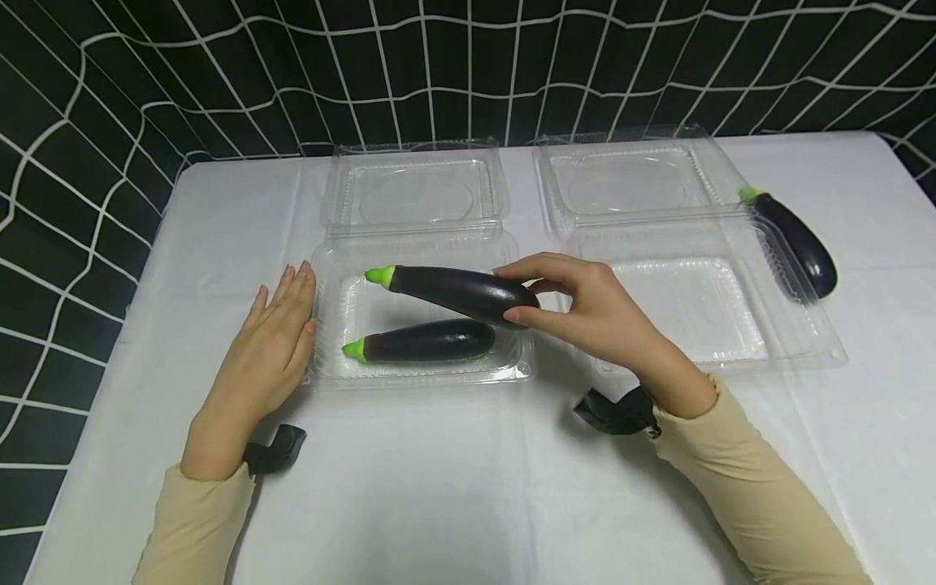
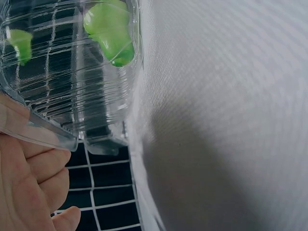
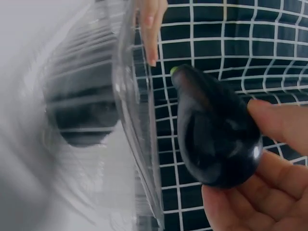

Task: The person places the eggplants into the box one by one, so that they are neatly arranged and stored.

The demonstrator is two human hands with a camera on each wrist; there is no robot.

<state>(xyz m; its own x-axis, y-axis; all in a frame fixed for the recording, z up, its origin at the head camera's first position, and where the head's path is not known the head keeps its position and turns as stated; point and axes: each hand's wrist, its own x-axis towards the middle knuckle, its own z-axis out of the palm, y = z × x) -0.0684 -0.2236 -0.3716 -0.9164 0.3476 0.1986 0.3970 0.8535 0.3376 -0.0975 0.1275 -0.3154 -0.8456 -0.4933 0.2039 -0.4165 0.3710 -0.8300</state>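
1. Black backdrop (image 1: 219,73) with a white grid behind, hung in folds; in front, a tabletop (image 1: 409,487) under a white cloth.
2. On the cloth, two clear clamshell boxes, both open, lids folded back toward the backdrop: left box (image 1: 332,357) near the middle, right box (image 1: 804,341) just beside it.
3. Lying in the tray of the left box: a dark purple lower eggplant (image 1: 427,341), green cap pointing to the left.
4. Above that tray, clear of it: the held eggplant (image 1: 457,291), tilted, green cap up and left, rounded end down and right.
5. Right hand (image 1: 585,313) closed round the rounded end of the held eggplant, thumb on one side and fingertips on the other; same pinch seen close in the right wrist view, with the eggplant (image 3: 216,139) beside the box's clear rim (image 3: 139,134).
6. Left hand (image 1: 274,341) flat on the cloth, fingers straight and together, lying against the left wall of the left box; gripping nothing.
7. In the left wrist view: palm (image 2: 29,192) under the box's clear edge (image 2: 43,132), two green caps showing through the ribbed plastic.
8. Tray of the right box holding nothing visible.
9. Third eggplant (image 1: 800,244) on the cloth against the right box's far right side, cap toward the backdrop.
10. Beige sleeves on both forearms; black straps at both wrists.
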